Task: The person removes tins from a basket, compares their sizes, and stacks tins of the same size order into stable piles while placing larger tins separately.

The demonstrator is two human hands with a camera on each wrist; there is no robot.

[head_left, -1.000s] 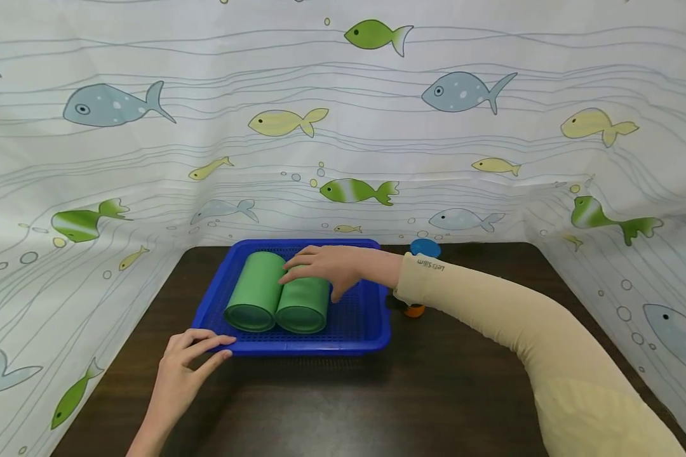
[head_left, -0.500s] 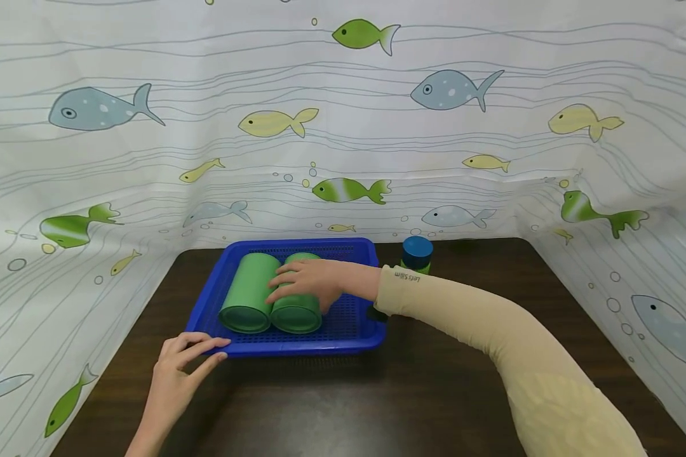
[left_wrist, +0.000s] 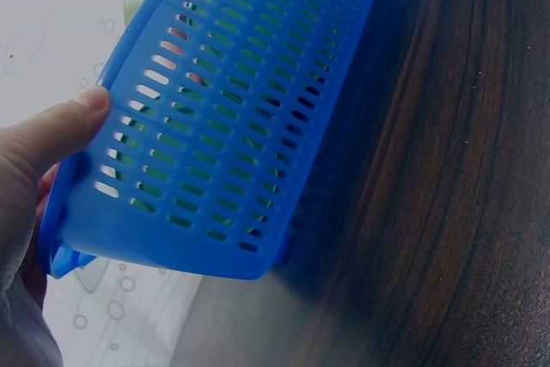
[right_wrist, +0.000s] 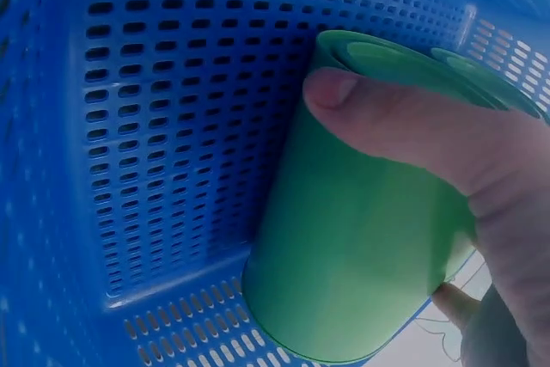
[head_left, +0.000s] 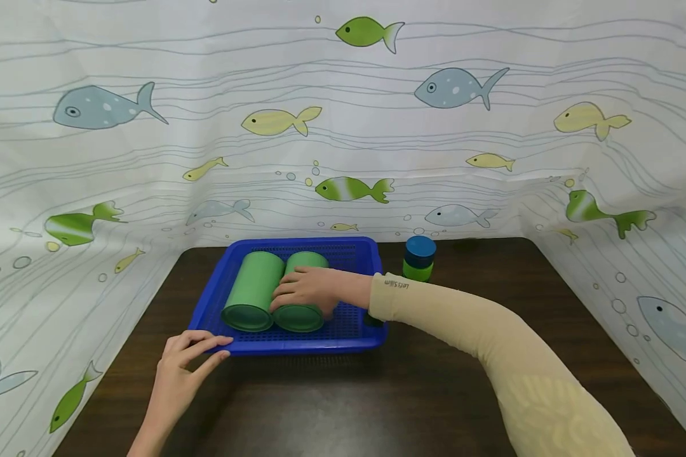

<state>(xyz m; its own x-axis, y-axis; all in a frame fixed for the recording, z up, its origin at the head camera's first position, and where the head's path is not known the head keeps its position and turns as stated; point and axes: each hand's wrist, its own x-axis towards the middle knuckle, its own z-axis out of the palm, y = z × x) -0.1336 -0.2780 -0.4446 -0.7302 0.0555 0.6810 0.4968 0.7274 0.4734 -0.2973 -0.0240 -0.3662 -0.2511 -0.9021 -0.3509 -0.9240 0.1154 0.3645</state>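
Observation:
A blue perforated basket [head_left: 354,333] sits on the dark table with two green cans lying on their sides in it. My right hand [head_left: 304,293] reaches in from the right and grips the right green can [head_left: 297,315]; in the right wrist view the thumb [right_wrist: 387,118] lies across that green can [right_wrist: 344,264] beside the basket wall [right_wrist: 172,126]. The left green can [head_left: 253,289] touches the right one. My left hand [head_left: 197,352] holds the basket's front left rim, its thumb [left_wrist: 51,131] pressed on the outer wall [left_wrist: 241,126].
A small green jar with a blue lid [head_left: 419,257] stands upright just right of the basket's far corner. A fish-print curtain [head_left: 343,127] closes in the table at the back and on both sides. Bare dark tabletop [head_left: 343,400] lies in front.
My right hand has slid toward me along the right can to its near end. The forearm has dropped lower, uncovering the blue-lidded jar. The left hand has stayed on the rim.

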